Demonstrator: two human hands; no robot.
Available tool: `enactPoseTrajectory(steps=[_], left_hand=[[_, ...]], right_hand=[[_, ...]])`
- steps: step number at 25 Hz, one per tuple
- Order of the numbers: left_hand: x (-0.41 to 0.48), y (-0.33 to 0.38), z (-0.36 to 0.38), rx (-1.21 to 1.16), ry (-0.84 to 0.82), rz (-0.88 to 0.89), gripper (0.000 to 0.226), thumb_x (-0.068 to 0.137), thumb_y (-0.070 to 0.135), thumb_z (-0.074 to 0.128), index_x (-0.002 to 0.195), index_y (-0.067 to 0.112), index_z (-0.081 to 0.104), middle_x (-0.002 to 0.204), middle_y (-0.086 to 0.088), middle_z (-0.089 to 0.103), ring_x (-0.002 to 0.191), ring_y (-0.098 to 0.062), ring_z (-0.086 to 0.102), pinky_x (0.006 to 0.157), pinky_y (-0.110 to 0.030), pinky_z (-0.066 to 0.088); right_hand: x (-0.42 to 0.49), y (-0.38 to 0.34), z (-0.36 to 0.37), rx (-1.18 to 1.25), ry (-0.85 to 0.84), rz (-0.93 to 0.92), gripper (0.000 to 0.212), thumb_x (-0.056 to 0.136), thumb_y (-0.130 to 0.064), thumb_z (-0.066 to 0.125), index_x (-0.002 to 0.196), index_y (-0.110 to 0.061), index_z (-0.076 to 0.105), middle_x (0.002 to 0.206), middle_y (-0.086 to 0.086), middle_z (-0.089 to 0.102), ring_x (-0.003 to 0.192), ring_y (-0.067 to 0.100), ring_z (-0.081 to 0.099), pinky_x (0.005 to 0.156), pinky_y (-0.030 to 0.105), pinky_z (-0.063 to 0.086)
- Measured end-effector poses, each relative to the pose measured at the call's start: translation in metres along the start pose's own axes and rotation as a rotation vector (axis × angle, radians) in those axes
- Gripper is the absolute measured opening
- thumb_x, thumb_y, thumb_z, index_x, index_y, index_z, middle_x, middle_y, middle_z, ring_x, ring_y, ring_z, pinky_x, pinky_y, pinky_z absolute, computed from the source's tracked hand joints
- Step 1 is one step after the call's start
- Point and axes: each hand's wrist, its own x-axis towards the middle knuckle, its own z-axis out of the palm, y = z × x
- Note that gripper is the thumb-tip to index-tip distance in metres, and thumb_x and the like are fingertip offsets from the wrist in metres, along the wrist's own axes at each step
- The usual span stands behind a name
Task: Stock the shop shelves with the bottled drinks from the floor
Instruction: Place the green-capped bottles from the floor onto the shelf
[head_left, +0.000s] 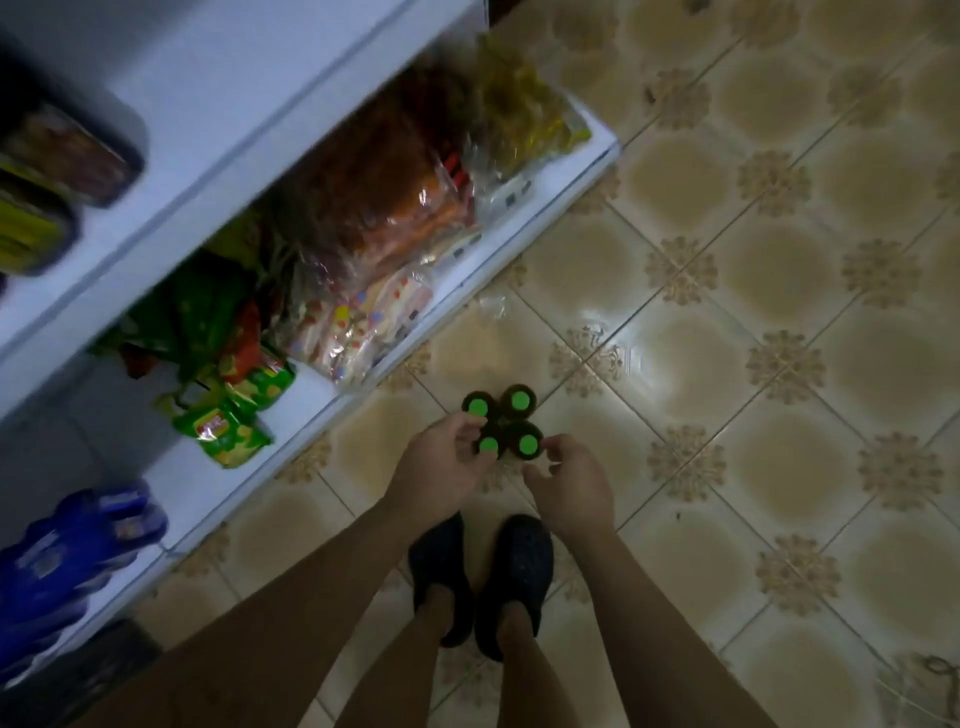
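Four dark bottles (503, 423) with bright green caps stand upright in a tight square cluster on the tiled floor (779, 260), just beside the front edge of the bottom shelf (457, 296). Left hand (441, 457) is in at the near-left bottle, fingers curled around its neck below the cap, thumb touching the cluster. Right hand (569, 486) sits at the near-right bottle, fingers loosely bent and fingertips close to it, though whether they actually touch is hard to call from up here. Both bare forearms reach down from the bottom of the frame, and a pair of dark shoes (480, 577) stands on the tiles right behind the hands. Out to the left, the white shelving is loaded: green snack packets (234, 410) nearest the bottles, clear bags of pale sweets (358, 327) beside them, orange-brown packs (395, 197) further along, yellowish packs (519, 114) at the far end. Blue packages (78, 545) fill the near-left corner. Dark trays (67, 156) rest on the shelf above, blurred.
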Motion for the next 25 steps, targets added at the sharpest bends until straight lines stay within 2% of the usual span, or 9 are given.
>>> enactPoseTrajectory(steps=[3,6,9,12,16,19,25], left_hand=[[0.036,-0.044,0.026,-0.005,-0.035,-0.022,0.035,0.087,0.023,0.070,0.121,0.020,0.061,0.106,0.009,0.063,0.099,-0.006,0.058,0.076,-0.008,0.039],[0.061,-0.087,0.049,0.028,-0.078,-0.026,0.036,0.087,0.025,0.070,0.121,0.019,0.061,0.107,0.008,0.063,0.100,-0.007,0.057,0.082,-0.018,0.042],[0.078,-0.116,0.063,0.036,-0.099,-0.051,0.037,0.087,0.027,0.070,0.122,0.021,0.059,0.108,0.008,0.062,0.100,-0.007,0.055,0.084,-0.021,0.042],[0.090,-0.130,0.070,0.023,-0.116,-0.063,0.038,0.088,0.026,0.069,0.124,0.020,0.057,0.108,0.007,0.060,0.100,-0.008,0.055,0.085,-0.021,0.041],[0.090,-0.131,0.070,0.041,-0.140,-0.064,0.037,0.089,0.026,0.067,0.125,0.021,0.056,0.111,0.006,0.059,0.103,-0.007,0.055,0.086,-0.020,0.040],[0.081,-0.118,0.064,0.030,-0.131,-0.057,0.038,0.090,0.027,0.066,0.125,0.021,0.056,0.115,0.004,0.061,0.106,-0.010,0.056,0.091,-0.025,0.044],[0.025,-0.063,0.030,0.078,-0.168,-0.018,0.043,0.090,0.030,0.065,0.131,0.023,0.052,0.122,0.005,0.060,0.113,-0.015,0.056,0.097,-0.036,0.047]], right_hand=[[0.043,0.024,0.037,-0.116,-0.009,0.013,0.043,0.091,-0.033,0.063,0.129,-0.016,0.055,0.121,0.006,0.059,0.106,0.025,0.060,0.082,0.032,0.047],[0.085,0.043,0.075,-0.195,-0.008,-0.009,0.044,0.091,-0.032,0.062,0.130,-0.015,0.052,0.116,0.010,0.056,0.104,0.030,0.059,0.076,0.033,0.045],[0.114,0.058,0.109,-0.328,-0.058,0.000,0.048,0.092,-0.031,0.061,0.136,-0.021,0.046,0.121,0.011,0.048,0.105,0.033,0.058,0.079,0.037,0.048],[0.130,0.068,0.127,-0.477,-0.031,-0.024,0.042,0.095,-0.016,0.055,0.135,-0.020,0.046,0.122,0.013,0.043,0.099,0.034,0.058,0.074,0.037,0.046],[0.132,0.070,0.124,-0.504,-0.003,-0.030,0.041,0.093,-0.009,0.055,0.133,-0.010,0.046,0.120,0.015,0.047,0.090,0.035,0.060,0.064,0.035,0.039],[0.114,0.066,0.109,-0.466,0.022,0.014,0.037,0.094,-0.017,0.056,0.129,-0.009,0.048,0.118,0.013,0.050,0.089,0.034,0.061,0.064,0.036,0.045],[0.027,0.027,0.042,-0.334,0.087,0.007,0.036,0.092,-0.029,0.058,0.123,-0.012,0.054,0.114,0.008,0.053,0.090,0.029,0.059,0.064,0.031,0.040]])
